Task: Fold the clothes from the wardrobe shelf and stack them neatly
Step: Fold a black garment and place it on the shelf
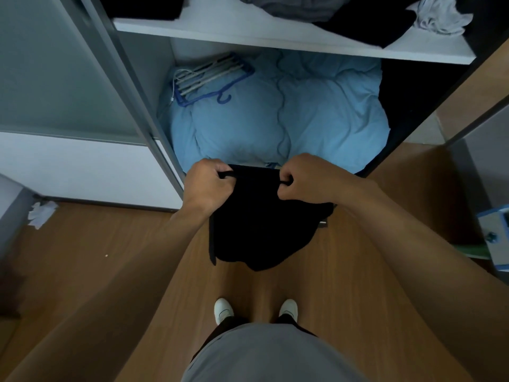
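Observation:
A black garment (259, 224) hangs in front of me above the wooden floor. My left hand (208, 183) grips its top edge at the left, fingers curled round the cloth. My right hand (301, 179) grips the same edge at the right. The cloth droops below both hands in a loose bunch. On the white wardrobe shelf (220, 30) above lie a grey garment (297, 6), a black garment (371, 26) and a pale crumpled one (440, 17). Another dark pile (143, 5) sits at the shelf's left.
Below the shelf a light blue duvet (278, 111) fills the wardrobe bottom, with a blue hanger and white hangers (209, 78) on it. A sliding door (68, 78) stands at the left. Crumpled white paper (41, 213) lies on the floor; a blue-and-white object (495, 238) is at right.

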Available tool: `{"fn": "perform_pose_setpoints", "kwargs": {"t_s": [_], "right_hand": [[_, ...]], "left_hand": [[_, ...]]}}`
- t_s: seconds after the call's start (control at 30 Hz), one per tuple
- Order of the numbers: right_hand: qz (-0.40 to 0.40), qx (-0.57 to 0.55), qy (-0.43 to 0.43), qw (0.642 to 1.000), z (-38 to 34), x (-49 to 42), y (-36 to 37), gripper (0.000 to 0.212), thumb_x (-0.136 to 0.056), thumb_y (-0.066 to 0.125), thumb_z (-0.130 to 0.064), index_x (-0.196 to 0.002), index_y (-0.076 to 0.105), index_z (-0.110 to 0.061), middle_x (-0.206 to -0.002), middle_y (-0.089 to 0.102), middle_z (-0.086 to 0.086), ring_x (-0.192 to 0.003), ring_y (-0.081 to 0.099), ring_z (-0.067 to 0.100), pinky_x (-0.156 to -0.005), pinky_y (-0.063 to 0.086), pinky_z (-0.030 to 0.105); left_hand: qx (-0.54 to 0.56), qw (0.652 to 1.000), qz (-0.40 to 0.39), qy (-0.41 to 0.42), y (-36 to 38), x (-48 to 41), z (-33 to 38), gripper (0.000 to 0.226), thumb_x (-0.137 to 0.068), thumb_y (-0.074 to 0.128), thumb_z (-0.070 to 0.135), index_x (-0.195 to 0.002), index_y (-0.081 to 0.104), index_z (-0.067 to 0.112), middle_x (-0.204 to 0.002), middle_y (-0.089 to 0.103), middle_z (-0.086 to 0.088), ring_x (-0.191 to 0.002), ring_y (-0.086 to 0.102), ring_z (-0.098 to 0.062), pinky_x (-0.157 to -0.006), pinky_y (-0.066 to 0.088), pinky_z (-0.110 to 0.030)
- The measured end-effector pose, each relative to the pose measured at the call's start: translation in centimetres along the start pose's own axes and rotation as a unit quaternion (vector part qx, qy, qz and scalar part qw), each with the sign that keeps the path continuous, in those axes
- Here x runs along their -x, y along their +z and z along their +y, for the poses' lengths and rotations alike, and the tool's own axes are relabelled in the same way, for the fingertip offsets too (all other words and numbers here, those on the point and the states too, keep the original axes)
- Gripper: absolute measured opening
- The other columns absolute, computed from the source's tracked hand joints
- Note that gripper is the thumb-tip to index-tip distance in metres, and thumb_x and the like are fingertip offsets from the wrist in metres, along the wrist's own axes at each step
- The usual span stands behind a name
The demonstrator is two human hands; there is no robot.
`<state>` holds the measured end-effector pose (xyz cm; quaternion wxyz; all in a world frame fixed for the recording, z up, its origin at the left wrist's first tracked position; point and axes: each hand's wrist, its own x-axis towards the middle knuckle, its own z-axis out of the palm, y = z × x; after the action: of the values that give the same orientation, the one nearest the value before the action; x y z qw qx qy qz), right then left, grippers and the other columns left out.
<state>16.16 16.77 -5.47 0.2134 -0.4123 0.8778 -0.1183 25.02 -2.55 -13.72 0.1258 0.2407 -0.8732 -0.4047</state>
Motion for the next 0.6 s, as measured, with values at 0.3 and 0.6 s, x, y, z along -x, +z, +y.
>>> {"fn": "perform_pose_setpoints", "kwargs": {"t_s": [0.3,0.6], "right_hand": [[0.101,0.118,0.063,0.986,0.1,-0.9,0.1,0.017,-0.084,0.055,-0.016,-0.084,0.071,-0.015,-0.086,0.065,0.008,-0.082,0.061,0.027,-0.069,0.043,0.036],[0.182,-0.040,0.118,0.975,1.2,-1.0,1.2,0.030,-0.090,0.046,-0.013,-0.104,0.072,-0.020,-0.108,0.068,0.002,-0.099,0.061,0.024,-0.089,0.047,0.038]], "left_hand": [[0.003,1.000,-0.022,0.020,0.9,0.5,0.3,0.018,-0.077,0.059,0.014,-0.073,0.075,0.021,-0.075,0.072,0.005,-0.074,0.067,-0.018,-0.071,0.056,-0.031],[-0.012,0.999,-0.023,0.048,2.0,0.5,0.8,0.020,-0.083,0.060,0.004,-0.084,0.078,0.013,-0.086,0.074,-0.001,-0.082,0.067,-0.021,-0.078,0.056,-0.036]]}}
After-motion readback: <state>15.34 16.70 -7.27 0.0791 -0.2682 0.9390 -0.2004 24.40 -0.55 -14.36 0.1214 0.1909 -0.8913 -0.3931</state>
